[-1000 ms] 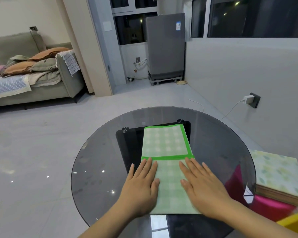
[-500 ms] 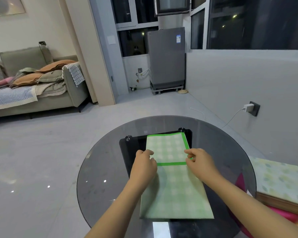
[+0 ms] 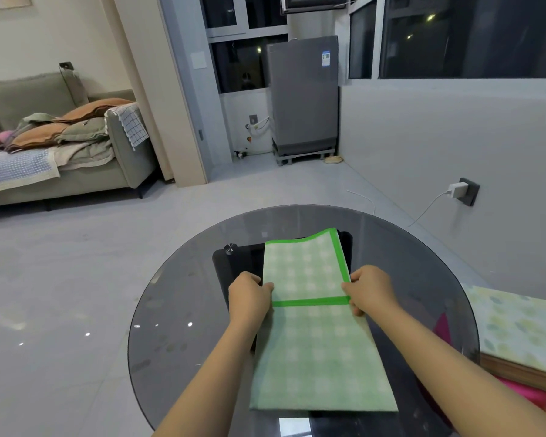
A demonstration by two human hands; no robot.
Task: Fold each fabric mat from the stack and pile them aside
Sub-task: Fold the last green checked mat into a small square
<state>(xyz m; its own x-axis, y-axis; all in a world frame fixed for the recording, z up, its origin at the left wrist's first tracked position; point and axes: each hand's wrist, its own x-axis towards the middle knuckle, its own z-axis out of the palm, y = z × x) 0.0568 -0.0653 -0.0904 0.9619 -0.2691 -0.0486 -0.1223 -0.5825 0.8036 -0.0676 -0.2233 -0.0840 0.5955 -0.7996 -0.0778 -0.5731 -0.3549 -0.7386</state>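
Between your hands lies a matt woven fabric mat [image 3: 319,348], pale green check with a brighter green cloth binding. Under it you have a round smoked-glass table [image 3: 177,316], smooth and glossy, catching light spots. Right of your right hand sits a stack of matt leaf-printed mats [image 3: 524,332].

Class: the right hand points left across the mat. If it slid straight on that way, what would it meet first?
Probably the left hand, gripping the opposite edge of the green checked fabric mat; the right hand would cross only mat before it.
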